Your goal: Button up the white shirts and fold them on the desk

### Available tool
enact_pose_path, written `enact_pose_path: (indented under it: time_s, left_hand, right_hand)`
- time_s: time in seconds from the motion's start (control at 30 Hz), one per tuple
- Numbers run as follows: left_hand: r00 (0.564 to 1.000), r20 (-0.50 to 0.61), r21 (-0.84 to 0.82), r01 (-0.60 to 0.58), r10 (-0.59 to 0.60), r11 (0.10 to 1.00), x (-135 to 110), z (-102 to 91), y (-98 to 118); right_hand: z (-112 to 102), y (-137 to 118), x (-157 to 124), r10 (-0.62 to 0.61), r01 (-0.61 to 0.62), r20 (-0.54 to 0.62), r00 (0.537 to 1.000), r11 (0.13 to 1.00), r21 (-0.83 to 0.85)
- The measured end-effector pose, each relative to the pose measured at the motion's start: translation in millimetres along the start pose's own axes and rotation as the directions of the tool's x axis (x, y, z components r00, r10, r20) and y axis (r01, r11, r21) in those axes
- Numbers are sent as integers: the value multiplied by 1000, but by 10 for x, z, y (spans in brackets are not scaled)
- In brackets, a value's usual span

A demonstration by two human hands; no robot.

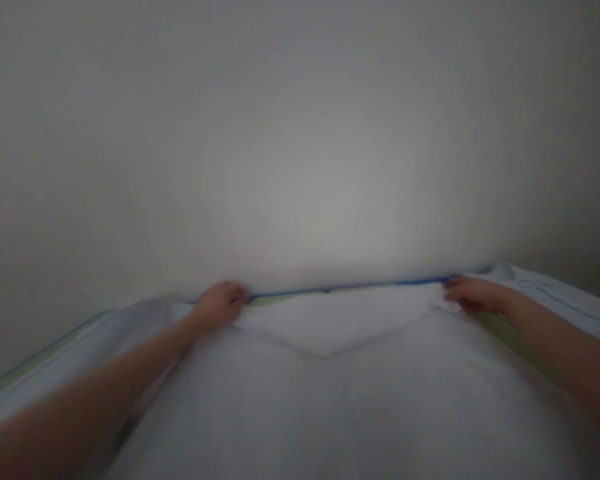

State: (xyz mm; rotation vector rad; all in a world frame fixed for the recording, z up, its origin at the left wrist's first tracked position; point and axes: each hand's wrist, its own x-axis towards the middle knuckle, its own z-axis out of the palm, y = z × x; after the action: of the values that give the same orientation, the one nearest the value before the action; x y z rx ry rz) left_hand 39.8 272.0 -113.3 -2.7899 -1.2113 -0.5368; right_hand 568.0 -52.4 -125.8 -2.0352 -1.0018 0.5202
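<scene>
A white garment (330, 400), seemingly a shirt with a V-shaped neckline, lies spread out in front of me. At its far left shoulder, my left hand (221, 303) pinches the cloth with fingers closed. My right hand (473, 294) grips the opposite shoulder, its thumb and fingers together on the fabric. Between the two hands the upper edge is stretched nearly straight. Sleeve-like white cloth extends outward past each hand, partly hidden by my forearms. Blur hides finer details of the fabric and fingertips.
Beneath the garment is a green surface (517, 343) with a blue edge (300, 293) along its far side. A plain grey-white wall (320, 147) rises right behind that edge. More white cloth (563, 293) lies at the right.
</scene>
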Motion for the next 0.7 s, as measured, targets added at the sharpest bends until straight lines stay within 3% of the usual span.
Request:
enact_pose_path:
  time_s: [0.07,0.13,0.23,0.3,0.4,0.5,0.6,0.67,0.7]
  left_hand:
    - [992,-48,-25,-116,115,993,-123,-101,359]
    - [964,5,-106,-266,268,958,-302,-177,808]
    - [851,78,-139,-507,520,851,-556,-189,1453]
    - [795,132,-112,-582,592,806,-641,-140,1727]
    - [755,186,-94,-623,629,776,-649,-81,1836]
    - [768,112,-127,-619,631,775,-634,-121,1740]
    - [720,124,-225,-649,682,727,-663,-203,1652]
    - [673,162,-297,-664,722,686,-677,-220,1639]
    - [673,164,-319,-655,721,685,-670,-210,1643]
  right_hand:
    - [1,29,22,71,-77,74,995,993,84]
    - [33,43,48,118,-134,110,987,979,151]
    - [92,41,79,144,-159,98,985,972,171]
    - [101,34,89,131,-141,71,989,978,157]
    - [47,61,93,55,-62,50,997,986,156]
    - [-22,163,97,-12,7,69,998,998,70]
    - [-9,239,126,-75,75,11,997,967,-242]
    - [81,201,147,-218,146,-105,970,873,-465]
    - [155,153,149,-314,191,-142,939,817,-543]
